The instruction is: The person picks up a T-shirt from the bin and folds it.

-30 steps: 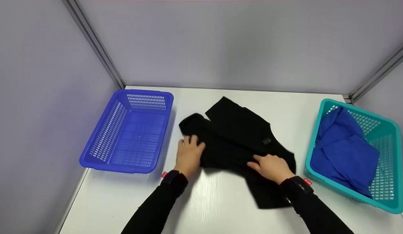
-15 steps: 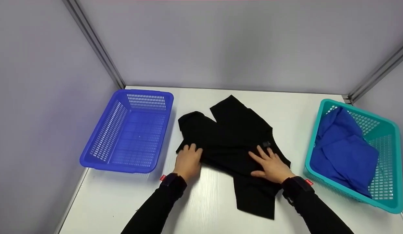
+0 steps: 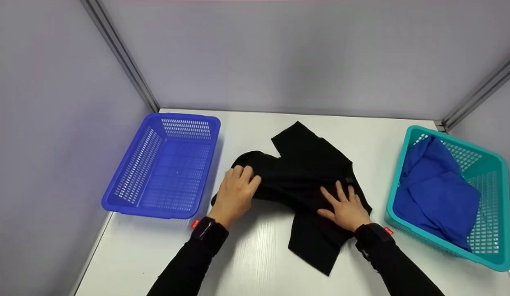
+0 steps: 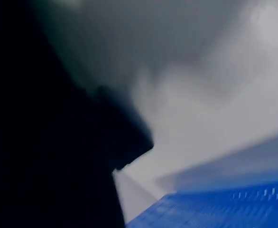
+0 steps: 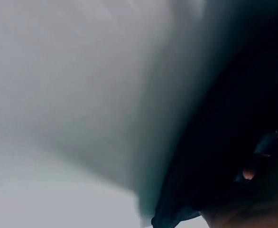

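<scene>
Between the blue basket (image 3: 174, 172) and the green basket (image 3: 488, 197), we are gripping the black shirt (image 3: 310, 170) by one end with our left hand (image 3: 233, 194) and pressing it with our spread right hand (image 3: 346, 210), sleeves (image 3: 312, 248) laid out but smoothing seemingly unfinished.

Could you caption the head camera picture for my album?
Left hand grips a black garment, right hand spread on it, between a blue basket and a teal basket holding blue cloth.
</scene>
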`<act>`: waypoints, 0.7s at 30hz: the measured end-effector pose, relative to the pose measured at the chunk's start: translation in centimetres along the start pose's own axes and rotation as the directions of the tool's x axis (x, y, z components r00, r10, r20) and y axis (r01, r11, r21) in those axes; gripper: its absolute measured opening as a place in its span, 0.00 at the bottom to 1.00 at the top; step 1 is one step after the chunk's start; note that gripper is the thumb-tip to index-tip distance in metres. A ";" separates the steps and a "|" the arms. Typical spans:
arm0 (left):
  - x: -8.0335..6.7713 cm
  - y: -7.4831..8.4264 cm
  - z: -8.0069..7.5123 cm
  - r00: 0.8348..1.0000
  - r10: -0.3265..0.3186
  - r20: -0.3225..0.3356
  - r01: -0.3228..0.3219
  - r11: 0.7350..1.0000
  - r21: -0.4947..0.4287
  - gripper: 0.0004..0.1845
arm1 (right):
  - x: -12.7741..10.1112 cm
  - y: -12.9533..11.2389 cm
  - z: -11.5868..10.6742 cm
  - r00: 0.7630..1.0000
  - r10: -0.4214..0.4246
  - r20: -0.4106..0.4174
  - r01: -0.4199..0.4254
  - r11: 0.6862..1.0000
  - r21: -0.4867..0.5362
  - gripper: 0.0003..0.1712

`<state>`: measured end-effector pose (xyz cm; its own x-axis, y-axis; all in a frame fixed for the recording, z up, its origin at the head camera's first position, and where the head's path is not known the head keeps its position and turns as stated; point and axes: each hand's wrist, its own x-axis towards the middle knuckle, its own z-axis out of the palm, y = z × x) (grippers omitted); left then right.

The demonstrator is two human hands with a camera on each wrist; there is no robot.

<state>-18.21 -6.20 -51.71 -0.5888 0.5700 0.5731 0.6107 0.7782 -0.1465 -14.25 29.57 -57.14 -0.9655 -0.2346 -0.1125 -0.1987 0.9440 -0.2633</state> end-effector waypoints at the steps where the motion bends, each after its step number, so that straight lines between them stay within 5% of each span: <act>1: -0.3 0.1 -0.2 0.997 0.011 0.079 -0.010 1.000 -0.009 0.13 | 0.0 0.1 0.0 1.000 0.013 -0.010 -0.013 1.000 -0.001 0.41; 3: -1.3 0.4 -0.2 0.970 0.027 0.242 -0.017 0.999 -0.045 0.20 | -0.1 0.4 -0.1 0.999 0.039 -0.029 -0.039 0.999 -0.009 0.41; 7: -3.9 1.2 0.1 0.879 0.063 0.472 -0.006 0.993 -0.122 0.34 | -0.2 1.0 0.0 0.995 0.086 -0.056 -0.087 0.996 -0.027 0.40; 10: -5.7 1.7 0.4 0.860 0.079 0.505 0.012 0.985 -0.174 0.27 | -0.3 1.2 0.3 0.985 0.094 -0.146 -0.105 0.992 -0.070 0.39; 13: -6.9 1.9 0.6 0.876 0.044 0.480 0.058 0.979 -0.195 0.17 | -0.2 1.1 0.5 0.959 0.044 -0.281 -0.082 0.989 -0.125 0.37; 16: -7.5 1.8 0.8 0.880 -0.057 0.472 0.157 0.972 -0.175 0.19 | -0.3 0.5 0.5 0.942 -0.088 -0.323 0.033 0.984 -0.175 0.35; 19: -7.2 1.3 0.8 0.842 -0.196 0.502 0.284 0.953 -0.105 0.21 | -0.3 -0.4 0.4 0.952 -0.166 -0.258 0.138 0.983 -0.124 0.32; 21: -6.6 1.0 0.6 0.797 -0.298 0.526 0.369 0.929 -0.033 0.19 | 0.0 -0.7 0.2 0.962 -0.165 -0.218 0.159 0.986 -0.044 0.31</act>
<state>-14.02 -8.99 -56.07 -0.9293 0.3612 0.0766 0.3677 0.9244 0.1014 -14.07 28.86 -57.10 -0.9327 -0.3304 0.1444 -0.3567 0.9039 -0.2359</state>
